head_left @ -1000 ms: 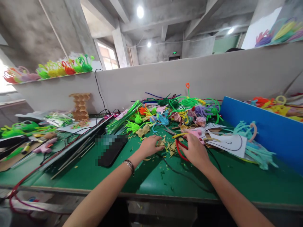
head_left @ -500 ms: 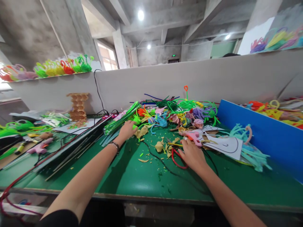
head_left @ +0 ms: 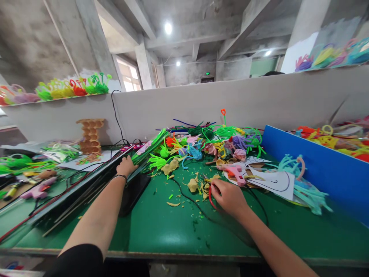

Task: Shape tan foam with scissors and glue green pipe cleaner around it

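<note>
My left hand [head_left: 127, 166] is at the left, its fingers curled down at the lower end of a plastic-wrapped bundle of green pipe cleaners [head_left: 152, 145]. What its fingertips hold is hidden. Just below the wrist lies a flat black object [head_left: 135, 192]. My right hand [head_left: 229, 196] is closed on the red handle [head_left: 211, 197] of scissors, whose tips lie among tan scraps [head_left: 193, 185]. Right behind that hand a pink glue gun [head_left: 235, 173] rests on white paper with drawn lines [head_left: 272, 181]. A bright green fringed piece [head_left: 157, 161] lies between the hands.
Colourful pipe-cleaner pieces [head_left: 196, 150] are heaped at the back. A blue board [head_left: 314, 169] stands on the right, beside mint pipe cleaners [head_left: 309, 192]. A black cable [head_left: 196, 198] crosses the green table [head_left: 161, 227]. Another pink glue gun [head_left: 39, 190] lies far left.
My left hand has moved left, away from the green fringed piece. My right hand has come off the glue gun area, closer to me, and closed on the red handle.
</note>
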{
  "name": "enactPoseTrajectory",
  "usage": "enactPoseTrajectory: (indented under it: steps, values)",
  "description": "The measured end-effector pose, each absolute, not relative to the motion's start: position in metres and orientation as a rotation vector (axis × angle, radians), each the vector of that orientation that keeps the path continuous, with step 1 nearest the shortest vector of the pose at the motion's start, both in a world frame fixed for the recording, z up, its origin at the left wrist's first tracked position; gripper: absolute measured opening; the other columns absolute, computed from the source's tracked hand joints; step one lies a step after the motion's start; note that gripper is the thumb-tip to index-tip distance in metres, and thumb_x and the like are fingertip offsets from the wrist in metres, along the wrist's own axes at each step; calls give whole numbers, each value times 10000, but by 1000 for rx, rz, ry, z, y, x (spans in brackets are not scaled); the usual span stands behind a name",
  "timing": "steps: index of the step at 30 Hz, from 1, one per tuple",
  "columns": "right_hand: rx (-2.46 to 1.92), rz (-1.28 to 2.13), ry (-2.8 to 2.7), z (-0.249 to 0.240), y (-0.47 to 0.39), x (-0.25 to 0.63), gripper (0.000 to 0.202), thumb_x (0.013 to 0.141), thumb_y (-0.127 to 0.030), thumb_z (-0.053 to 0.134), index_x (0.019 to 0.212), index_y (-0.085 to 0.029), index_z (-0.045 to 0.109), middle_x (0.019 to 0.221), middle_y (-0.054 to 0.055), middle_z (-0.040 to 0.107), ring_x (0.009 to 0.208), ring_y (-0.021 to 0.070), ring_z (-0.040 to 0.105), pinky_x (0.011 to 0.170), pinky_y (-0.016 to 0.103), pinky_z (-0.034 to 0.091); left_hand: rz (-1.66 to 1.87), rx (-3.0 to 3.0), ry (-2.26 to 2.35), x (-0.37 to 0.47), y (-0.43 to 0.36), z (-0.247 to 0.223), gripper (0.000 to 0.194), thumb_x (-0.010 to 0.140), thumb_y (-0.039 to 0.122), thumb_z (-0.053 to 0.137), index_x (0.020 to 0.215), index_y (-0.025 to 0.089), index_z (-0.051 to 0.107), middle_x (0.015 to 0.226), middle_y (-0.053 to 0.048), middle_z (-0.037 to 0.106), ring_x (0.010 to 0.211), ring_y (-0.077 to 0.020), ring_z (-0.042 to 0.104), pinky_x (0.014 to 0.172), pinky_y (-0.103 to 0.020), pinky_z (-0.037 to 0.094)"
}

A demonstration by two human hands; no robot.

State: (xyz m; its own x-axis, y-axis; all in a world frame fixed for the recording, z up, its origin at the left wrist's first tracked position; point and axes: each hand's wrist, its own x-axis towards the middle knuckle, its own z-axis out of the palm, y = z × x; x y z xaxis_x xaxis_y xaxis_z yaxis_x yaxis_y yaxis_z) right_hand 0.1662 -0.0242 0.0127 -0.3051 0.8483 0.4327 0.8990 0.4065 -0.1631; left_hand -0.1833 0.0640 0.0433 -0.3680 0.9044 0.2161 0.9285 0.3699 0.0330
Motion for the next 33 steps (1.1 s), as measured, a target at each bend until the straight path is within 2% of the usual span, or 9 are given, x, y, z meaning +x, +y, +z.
enactPoseTrajectory:
  steps: [8, 12, 16, 20, 22, 24, 27, 30, 33]
  values:
    - [-1368, -8, -2225, 5, -23, 164, 249, 807, -233, 351, 749, -197, 590, 683, 41, 663, 609, 146, 590, 534, 231, 293, -33, -1672, -2384, -186, 50, 63, 299, 847, 299, 501, 1104, 146, 511, 1107, -82, 549, 949, -193, 562, 794, -399, 485]
    - [-1371, 76, -2178, 4, -22, 165, 256, 801, -249, 345, 749, -184, 586, 704, 71, 663, 609, 166, 582, 535, 245, 289, -116, -1599, -2314, -194, 39, 81, 272, 857, 296, 481, 1072, 135, 524, 1073, -80, 558, 923, -189, 565, 772, -384, 484]
    - [-1331, 207, -2136, 4, -22, 165, 216, 783, -259, 373, 721, -192, 570, 683, 59, 642, 600, 159, 561, 539, 243, 296, -252, -1570, -2188, -203, 24, 95, 340, 902, 209, 271, 1035, 100, 565, 1040, -138, 545, 915, -259, 560, 664, -343, 429]
    - [-1255, 409, -2070, 3, -21, 164, 154, 760, -265, 416, 711, -193, 543, 641, 38, 601, 580, 146, 533, 549, 246, 329, -386, -1575, -2057, -204, 11, 102, 344, 869, 198, 279, 1013, 132, 585, 953, -123, 553, 878, -266, 550, 615, -324, 369]
    - [-1198, 560, -2031, 2, -20, 163, 136, 742, -289, 458, 795, -189, 534, 616, 16, 573, 543, 132, 517, 537, 247, 358, -435, -1611, -1989, -198, 6, 103, 335, 856, 202, 284, 963, 161, 599, 898, -107, 556, 843, -255, 548, 605, -320, 360]
    - [-1123, 734, -1976, -1, -19, 160, 310, 714, -344, 512, 977, -181, 486, 712, 25, 585, 544, 120, 532, 527, 248, 402, -477, -1671, -1911, -189, 1, 102, 323, 842, 213, 294, 927, 177, 603, 863, -95, 552, 816, -249, 549, 596, -314, 362]
    - [-1000, 949, -1876, -3, -19, 157, 674, 663, -468, 559, 1218, -214, 274, 1004, 95, 565, 722, 137, 605, 593, 270, 477, -532, -1785, -1773, -174, -6, 99, 324, 821, 223, 297, 897, 168, 607, 807, -94, 544, 780, -256, 552, 585, -321, 380]
    - [-873, 1138, -1669, -3, -16, 157, 867, 591, -552, 603, 1278, -289, 144, 1109, 92, 521, 872, 165, 608, 680, 305, 499, -548, -1901, -1657, -161, -10, 95, 328, 805, 226, 298, 871, 164, 613, 766, -97, 543, 794, -269, 550, 621, -342, 414]
    - [-790, 1231, -1406, -1, -12, 159, 895, 558, -552, 645, 1273, -354, 145, 1120, 53, 499, 888, 161, 603, 732, 322, 496, -549, -1998, -1577, -153, -9, 93, 326, 793, 220, 301, 864, 181, 617, 779, -94, 555, 830, -261, 542, 708, -358, 434]
